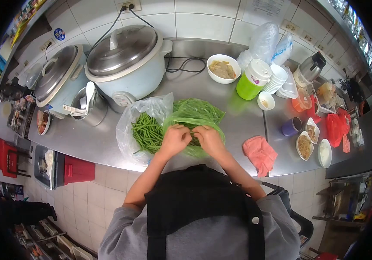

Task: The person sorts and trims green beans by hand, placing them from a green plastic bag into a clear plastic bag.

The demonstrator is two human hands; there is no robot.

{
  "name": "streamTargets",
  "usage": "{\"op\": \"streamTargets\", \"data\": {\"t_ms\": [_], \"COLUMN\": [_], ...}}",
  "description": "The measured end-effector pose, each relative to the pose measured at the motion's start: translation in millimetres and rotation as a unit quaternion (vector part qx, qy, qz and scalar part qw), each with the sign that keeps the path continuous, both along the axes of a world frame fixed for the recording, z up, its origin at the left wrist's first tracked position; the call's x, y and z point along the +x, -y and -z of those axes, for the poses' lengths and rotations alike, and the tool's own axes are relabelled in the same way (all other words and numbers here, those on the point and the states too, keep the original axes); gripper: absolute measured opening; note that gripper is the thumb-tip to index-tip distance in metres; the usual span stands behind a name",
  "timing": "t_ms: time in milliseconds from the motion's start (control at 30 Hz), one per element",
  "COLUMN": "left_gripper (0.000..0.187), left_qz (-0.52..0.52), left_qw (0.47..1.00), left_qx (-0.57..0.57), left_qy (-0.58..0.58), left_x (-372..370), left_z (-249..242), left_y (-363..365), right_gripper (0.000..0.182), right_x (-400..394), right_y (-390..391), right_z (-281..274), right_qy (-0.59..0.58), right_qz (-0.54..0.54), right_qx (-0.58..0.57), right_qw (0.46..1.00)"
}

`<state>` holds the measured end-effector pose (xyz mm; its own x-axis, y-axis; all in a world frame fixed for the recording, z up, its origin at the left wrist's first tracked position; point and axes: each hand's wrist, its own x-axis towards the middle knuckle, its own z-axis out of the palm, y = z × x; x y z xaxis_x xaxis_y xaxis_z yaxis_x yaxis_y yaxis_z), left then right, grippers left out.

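The left hand [177, 139] and the right hand [208, 139] are positioned side by side over the mouth of a green plastic bag [184, 116]. The bag rests near the front edge of a stainless-steel table [86, 141]. Each grip is narrow, with the fingers bent inward and the two sets of fingertips close to each other. A small green piece appears to lie between them, but the fingers partly hide it, so which grip holds it cannot be told.

A clear plastic bag [124, 141] sits directly to the left of the green bag. It is open at the top and contains cut green beans [146, 133].

Behind the clear bag stands a large rice cooker [125, 76] with its lid in place. A metal pot [96, 110] stands beside the cooker, on its left. A pink cloth [259, 152] lies to the right of the hands. Beyond the cloth, a green jug [247, 89] stands upright, with a white lid.
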<state>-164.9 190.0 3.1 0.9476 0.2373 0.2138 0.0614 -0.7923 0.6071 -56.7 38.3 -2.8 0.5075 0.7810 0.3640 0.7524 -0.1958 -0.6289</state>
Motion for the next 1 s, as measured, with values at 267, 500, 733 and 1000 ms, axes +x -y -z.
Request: {"op": "streamTargets", "data": {"t_ms": [267,500,733,1000], "left_gripper": [0.025,0.03,0.024,0.008], "left_qz": [-0.038,0.031,-0.004,0.062], "left_qw": [0.845,0.823,0.807,0.992], "left_qx": [-0.531,-0.567,-0.591,-0.026], "left_qy": [0.048,-0.012,0.022,0.102], "left_x": [-0.1,0.8,4.9,2.9], "left_z": [16.5,1.9,14.7,10.8], "left_y": [6.0,23.9,26.5,34.3], "right_gripper": [0.009,0.011,0.011,0.014], "right_x": [15.1,10.6,6.7,-13.7], "right_y": [1.2,-2.2,-2.7,-4.2], "right_z": [-13.3,-25.1,-23.9,-47.7], "right_qy": [-0.484,-0.445,-0.423,-0.243], "right_qz": [-0.041,0.014,0.035,0.05], "right_qx": [0.197,0.239,0.26,0.189], "right_qw": [0.852,0.863,0.868,0.95]}}
